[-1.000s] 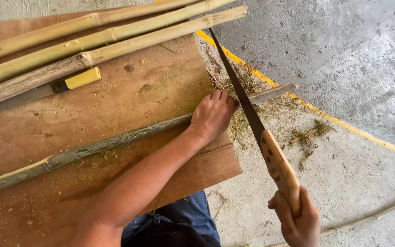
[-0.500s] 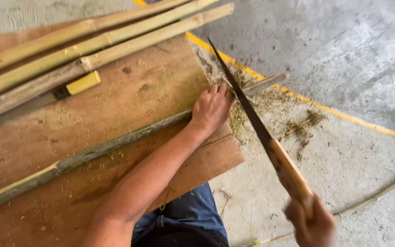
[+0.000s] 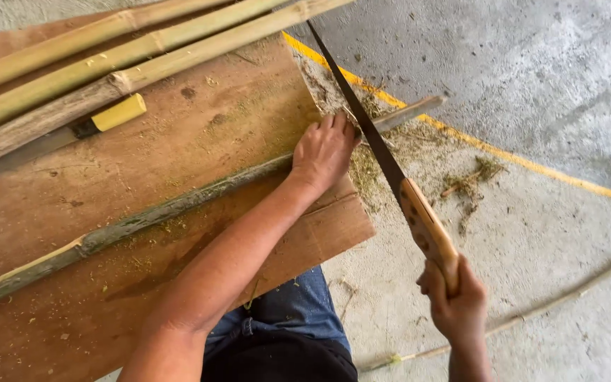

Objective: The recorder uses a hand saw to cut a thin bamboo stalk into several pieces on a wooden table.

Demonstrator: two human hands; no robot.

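My left hand [image 3: 324, 151] presses a thin greenish bamboo stick [image 3: 143, 218] down on a brown wooden board [image 3: 178, 141], close to the board's right edge. The stick's tip [image 3: 411, 111] juts out past the board over the floor. My right hand [image 3: 455, 301] grips the wooden handle of a hand saw [image 3: 369, 134]. Its dark blade lies across the stick just right of my left fingers. Green sawdust [image 3: 369, 170] is scattered below the cut.
Three thicker bamboo poles [image 3: 107, 64] lie along the board's far side. A knife with a yellow handle [image 3: 111, 114] rests beside them. A yellow line [image 3: 532, 164] crosses the concrete floor. A thin bamboo strip [image 3: 553, 301] lies on the floor at right.
The saw has been drawn back toward me along the cut, with my right hand lower in view. My left hand stays on the stick.
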